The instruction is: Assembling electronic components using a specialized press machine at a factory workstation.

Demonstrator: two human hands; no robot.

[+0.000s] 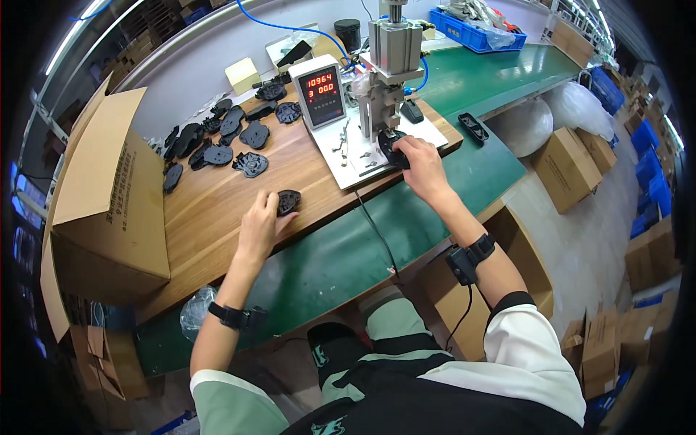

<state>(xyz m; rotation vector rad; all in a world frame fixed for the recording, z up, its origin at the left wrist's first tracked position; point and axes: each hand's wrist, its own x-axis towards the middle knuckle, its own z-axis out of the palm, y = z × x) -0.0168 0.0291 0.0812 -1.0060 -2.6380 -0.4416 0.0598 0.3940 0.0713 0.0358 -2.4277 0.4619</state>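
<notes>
My left hand (258, 223) is closed on a black moulded plastic part (289, 201), held over the wooden board near its front edge. My right hand (423, 165) grips a dark rounded plastic part (392, 151) at the foot of the metal press (395, 54). The fingers hide some of that part, and I cannot tell how it sits under the press head. Beside the press stands a white control box (320, 91) with lit red digits. Several similar black parts (254, 135) lie loosely heaped on the board, beyond my left hand.
An open cardboard box (109, 210) stands left on the wooden board (210, 246). A black tray-like piece (473, 129) lies on the green tabletop (500, 170) at right. A blue crate (478, 32) sits at the back. A cable (377, 228) hangs over the front edge.
</notes>
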